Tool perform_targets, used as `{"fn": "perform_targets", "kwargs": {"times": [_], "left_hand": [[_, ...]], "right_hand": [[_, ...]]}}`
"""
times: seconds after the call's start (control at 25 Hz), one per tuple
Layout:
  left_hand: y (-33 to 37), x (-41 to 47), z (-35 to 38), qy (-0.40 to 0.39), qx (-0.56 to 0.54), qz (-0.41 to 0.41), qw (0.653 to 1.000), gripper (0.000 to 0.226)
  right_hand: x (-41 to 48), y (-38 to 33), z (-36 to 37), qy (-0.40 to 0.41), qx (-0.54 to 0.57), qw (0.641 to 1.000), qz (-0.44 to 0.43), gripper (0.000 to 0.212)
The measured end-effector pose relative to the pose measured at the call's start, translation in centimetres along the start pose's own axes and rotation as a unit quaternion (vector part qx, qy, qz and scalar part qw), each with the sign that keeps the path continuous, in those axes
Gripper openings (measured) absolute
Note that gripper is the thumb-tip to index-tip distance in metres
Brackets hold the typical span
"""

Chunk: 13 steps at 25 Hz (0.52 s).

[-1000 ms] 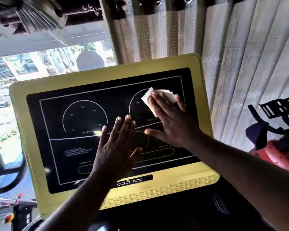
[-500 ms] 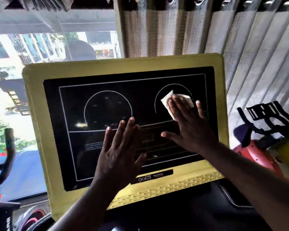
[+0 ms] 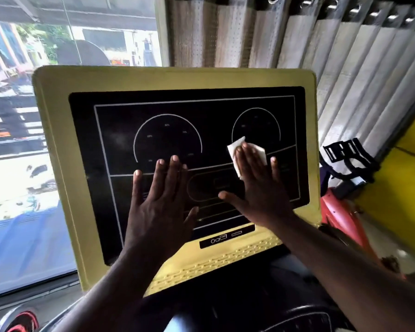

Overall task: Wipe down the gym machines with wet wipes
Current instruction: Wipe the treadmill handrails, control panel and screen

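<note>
Yellow plastic-framed machine console (image 3: 53, 140): stood tilted toward the camera across the middle of the view. Enclosed a glossy black display panel (image 3: 120, 144) marked with white lines: two dial arcs in the upper half and a rounded oblong outline below them. Carried a narrow black port strip (image 3: 225, 237) and a perforated yellow grille (image 3: 213, 262) along the lower edge.

Small white folded wet wipe (image 3: 235, 149): lay flat on the black display panel at the lower rim of the right-hand dial arc. Sat pinned beneath the fingers of the right hand (image 3: 259, 188), with its upper left corner and right edge showing beyond them.

Right hand: pressed palm-down on the wet wipe with straight fingers, thumb spread leftward onto bare panel. Curled round nothing.

Left hand (image 3: 161, 207): rested flat and open on the panel below the left-hand dial arc, fingers straight and spread, thumb out to the right. Held nothing. Lay beside the right hand without touching it, clear of the wipe.

Grey pleated curtain with metal eyelets (image 3: 249, 32): hung behind the console, upper right.

Glass window (image 3: 22, 212): stood behind and to the left, looking onto a sunlit street with buildings and trees.

Red and black exercise bike (image 3: 338, 204): stood just right of the console, black handlebars above the red body.

Yellow wall (image 3: 405, 176): closed off the far right edge.
</note>
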<state>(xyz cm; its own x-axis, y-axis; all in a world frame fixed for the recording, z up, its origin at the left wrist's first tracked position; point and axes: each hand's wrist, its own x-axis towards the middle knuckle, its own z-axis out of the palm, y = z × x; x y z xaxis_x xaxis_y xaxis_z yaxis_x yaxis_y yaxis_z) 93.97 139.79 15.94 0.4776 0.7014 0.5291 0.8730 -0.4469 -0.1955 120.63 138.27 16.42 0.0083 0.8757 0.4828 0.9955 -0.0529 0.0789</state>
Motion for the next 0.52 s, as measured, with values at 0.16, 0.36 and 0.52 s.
{"fn": "perform_targets", "kwargs": {"times": [0.16, 0.36, 0.52], "left_hand": [[0.5, 0.2, 0.0, -0.012, 0.005, -0.004, 1.000, 0.091], [1.0, 0.4, -0.4, -0.015, 0.011, -0.013, 1.000, 0.091], [1.3, 0.3, -0.2, -0.018, 0.023, -0.021, 0.999, 0.092]], "right_hand": [[7.5, 2.3, -3.1, 0.021, 0.125, 0.972, 0.200, 0.116], [0.7, -3.1, -0.8, -0.017, 0.064, 0.995, -0.076, 0.118], [-1.3, 3.0, 1.8, 0.000, 0.131, 0.984, 0.124, 0.114]]}}
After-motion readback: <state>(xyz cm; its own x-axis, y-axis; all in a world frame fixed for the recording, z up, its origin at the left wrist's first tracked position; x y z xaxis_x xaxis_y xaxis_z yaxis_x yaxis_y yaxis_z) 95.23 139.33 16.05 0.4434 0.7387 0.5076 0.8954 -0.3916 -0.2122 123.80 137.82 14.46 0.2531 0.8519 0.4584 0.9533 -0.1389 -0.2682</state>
